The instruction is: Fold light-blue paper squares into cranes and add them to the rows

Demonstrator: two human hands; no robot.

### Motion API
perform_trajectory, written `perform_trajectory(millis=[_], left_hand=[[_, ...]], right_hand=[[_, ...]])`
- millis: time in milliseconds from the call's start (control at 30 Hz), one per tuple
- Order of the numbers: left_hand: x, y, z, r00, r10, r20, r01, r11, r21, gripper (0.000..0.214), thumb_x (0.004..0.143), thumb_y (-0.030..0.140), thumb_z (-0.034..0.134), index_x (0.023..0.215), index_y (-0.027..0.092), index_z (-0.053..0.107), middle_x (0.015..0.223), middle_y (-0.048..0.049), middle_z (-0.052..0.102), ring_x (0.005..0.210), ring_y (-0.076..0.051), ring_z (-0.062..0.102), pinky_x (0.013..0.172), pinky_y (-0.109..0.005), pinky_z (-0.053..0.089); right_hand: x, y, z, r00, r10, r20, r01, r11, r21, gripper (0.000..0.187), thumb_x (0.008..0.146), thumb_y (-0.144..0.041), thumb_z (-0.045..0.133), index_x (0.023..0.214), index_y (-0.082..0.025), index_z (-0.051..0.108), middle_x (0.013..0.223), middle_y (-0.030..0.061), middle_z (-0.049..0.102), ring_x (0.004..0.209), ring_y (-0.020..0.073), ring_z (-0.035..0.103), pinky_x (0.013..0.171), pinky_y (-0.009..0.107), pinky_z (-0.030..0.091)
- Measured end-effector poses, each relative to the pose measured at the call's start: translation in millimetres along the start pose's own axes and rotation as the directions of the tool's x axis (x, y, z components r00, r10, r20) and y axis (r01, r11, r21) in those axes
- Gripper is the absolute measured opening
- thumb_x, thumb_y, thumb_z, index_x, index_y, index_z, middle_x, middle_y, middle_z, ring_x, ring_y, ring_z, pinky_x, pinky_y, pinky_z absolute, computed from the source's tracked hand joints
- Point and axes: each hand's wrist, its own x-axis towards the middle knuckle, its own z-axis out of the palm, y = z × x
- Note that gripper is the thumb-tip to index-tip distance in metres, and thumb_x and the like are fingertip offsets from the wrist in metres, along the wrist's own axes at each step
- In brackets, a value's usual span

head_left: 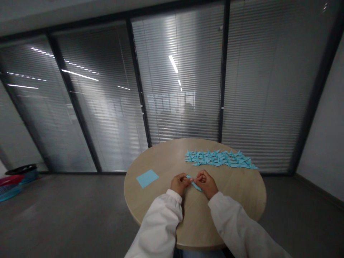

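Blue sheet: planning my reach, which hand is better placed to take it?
Probably left: the left hand is nearer the blue sheet than the right hand; both pinch the folded paper.

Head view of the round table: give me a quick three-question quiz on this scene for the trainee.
1. What is held between the left hand and the right hand?
2. Which hand is nearer the flat square light-blue paper sheet?
3. True or false: the pile of pointed folded light-blue paper shapes lies on the round light-wood table, beyond the hands.

Key: 1. A folded light-blue paper piece. 2. The left hand. 3. True.
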Motion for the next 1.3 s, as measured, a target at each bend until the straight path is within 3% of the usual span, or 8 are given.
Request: perform_trajectory(millis=[167,333,600,867,1000,1067,1167,1300], left_hand=[[0.7,-0.6,-3.1,0.999,0.003,-0.044,-0.001,1.0,0.027,0.032,0.05,0.04,0.069,0.057,0.011,0.058,0.046,0.0008,0.054,0.041,-0.008,0.045,0.042,-0.019,0.034],[-1.3,2.7,-3.4,0.999,0.036,-0.039,-0.034,0.998,0.056,0.029,0.054,0.04,0.066,0.059,0.012,0.061,0.047,-0.0004,0.056,0.043,-0.009,0.046,0.041,-0.019,0.032],[-0.4,-0.7,-1.9,0.996,0.085,-0.003,-0.085,0.995,0.049,0.031,0.063,0.043,0.058,0.066,0.012,0.06,0.048,0.0009,0.053,0.043,-0.009,0.044,0.039,-0.019,0.03],[2.6,-3.3,-5.6,0.996,0.088,-0.006,-0.088,0.996,0.001,0.029,0.062,0.042,0.059,0.063,0.013,0.057,0.046,0.0014,0.051,0.041,-0.008,0.044,0.039,-0.019,0.031],[5.1,-6.3,-6.5,0.998,0.062,-0.006,-0.062,0.998,0.03,0.029,0.063,0.041,0.058,0.065,0.012,0.058,0.047,0.0015,0.05,0.042,-0.009,0.045,0.04,-0.019,0.033],[5.0,-6.6,-6.4,0.995,0.085,-0.05,-0.082,0.994,0.066,0.028,0.061,0.038,0.061,0.072,0.012,0.06,0.053,0.0006,0.053,0.048,-0.01,0.048,0.044,-0.02,0.037],[3.2,-5.4,-6.2,0.968,0.208,-0.143,-0.187,0.971,0.15,0.032,0.055,0.03,0.067,0.082,0.015,0.061,0.077,-0.0041,0.06,0.073,-0.015,0.055,0.057,-0.022,0.043],[0.3,-2.3,-4.5,0.973,0.229,-0.033,-0.221,0.963,0.157,0.024,0.063,0.033,0.061,0.078,0.015,0.066,0.086,-0.0079,0.064,0.083,-0.019,0.057,0.072,-0.028,0.045]], right_hand=[[0.2,0.0,-0.2,0.992,0.091,0.086,-0.098,0.991,0.086,0.028,0.059,-0.033,0.065,0.076,-0.018,0.049,0.058,-0.0038,0.053,0.055,0.0118,0.052,0.054,0.023,0.041],[-2.0,-1.6,0.5,0.954,0.174,0.244,-0.193,0.98,0.054,0.033,0.061,-0.046,0.061,0.065,-0.014,0.057,0.062,0.0029,0.06,0.057,0.0136,0.054,0.051,0.024,0.043],[-1.0,-5.2,-6.4,0.962,0.106,0.251,-0.12,0.992,0.04,0.035,0.062,-0.048,0.061,0.062,-0.013,0.06,0.058,0.0027,0.062,0.05,0.012,0.054,0.051,0.024,0.042],[-3.0,-6.9,-4.2,0.939,0.086,0.333,-0.119,0.99,0.08,0.037,0.065,-0.048,0.059,0.075,-0.013,0.064,0.067,0.0048,0.064,0.051,0.0108,0.053,0.051,0.023,0.041],[-3.4,-8.2,-4.3,0.937,0.088,0.339,-0.117,0.991,0.065,0.036,0.064,-0.047,0.059,0.072,-0.013,0.063,0.066,0.0043,0.064,0.05,0.0102,0.052,0.051,0.022,0.041],[-3.9,-10.5,-4.2,0.94,0.086,0.329,-0.11,0.992,0.055,0.034,0.064,-0.046,0.059,0.068,-0.013,0.063,0.064,0.0035,0.063,0.049,0.0099,0.051,0.051,0.022,0.041],[-4.7,-13.9,-3.3,0.945,0.084,0.316,-0.105,0.993,0.053,0.033,0.064,-0.046,0.06,0.064,-0.014,0.062,0.061,0.0027,0.062,0.05,0.0104,0.052,0.052,0.023,0.041],[-4.6,-15.8,-2.4,0.953,0.096,0.289,-0.115,0.992,0.051,0.033,0.063,-0.047,0.06,0.063,-0.014,0.062,0.06,0.0024,0.062,0.05,0.0113,0.052,0.051,0.023,0.041]])
